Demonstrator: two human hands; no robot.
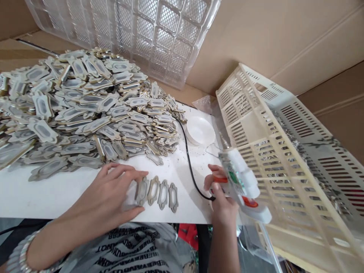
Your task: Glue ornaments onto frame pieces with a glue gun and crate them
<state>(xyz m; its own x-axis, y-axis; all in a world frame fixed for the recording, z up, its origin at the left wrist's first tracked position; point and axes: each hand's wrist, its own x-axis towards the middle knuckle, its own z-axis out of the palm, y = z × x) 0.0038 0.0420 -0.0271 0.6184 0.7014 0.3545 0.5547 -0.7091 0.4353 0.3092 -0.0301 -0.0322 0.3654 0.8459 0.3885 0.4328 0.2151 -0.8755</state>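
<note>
My left hand (119,193) is closed with thumb and fingertips at the two ends of a small grey metal label frame (142,192), the leftmost of a short row on the white table. To its right in the row stand similar scallop-ended frames, among them a beige-edged frame (153,190) and an end frame (173,197). My right hand (223,195) is wrapped round the handle of a white glue gun (240,172) with orange parts. The gun's nozzle points away from me, towards a white round dish (200,131). A clear stick (270,246) sticks out of its rear.
A large heap of metal frames (85,102) covers the table's left and back. A black cord (189,163) runs from the gun to the heap. A cream plastic crate (273,163) stands at the right; a clear gridded tray (159,26) leans behind. Cardboard walls surround the table.
</note>
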